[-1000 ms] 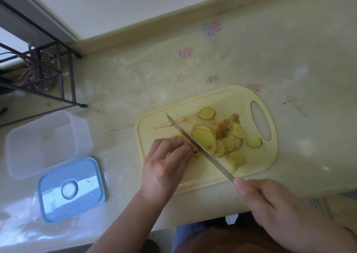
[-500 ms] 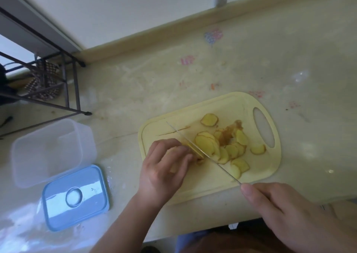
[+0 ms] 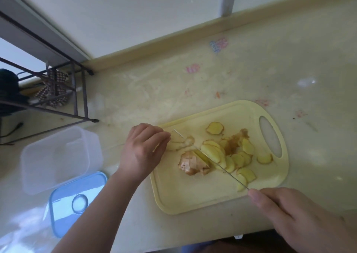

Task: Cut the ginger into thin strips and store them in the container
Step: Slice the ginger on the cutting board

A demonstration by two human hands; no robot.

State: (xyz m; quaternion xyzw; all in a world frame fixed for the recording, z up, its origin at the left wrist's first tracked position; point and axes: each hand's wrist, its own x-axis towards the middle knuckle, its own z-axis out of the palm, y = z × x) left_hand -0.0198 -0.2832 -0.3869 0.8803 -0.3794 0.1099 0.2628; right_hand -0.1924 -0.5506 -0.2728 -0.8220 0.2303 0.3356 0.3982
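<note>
With the right hand [image 3: 297, 220] grasping the thin steel knife [image 3: 210, 161] beside the knobbly tan ginger piece [image 3: 193, 164] on the pale yellow plastic cutting board [image 3: 183, 198], the left hand [image 3: 144, 150] — fingers loosely curled, pinching nothing I can see — should probably return to steady the ginger, knuckles against the blade, before slicing.

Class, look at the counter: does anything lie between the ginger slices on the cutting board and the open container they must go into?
Only the left hand sits between the ginger slices and the container; its lid lies off, beside it.
</note>
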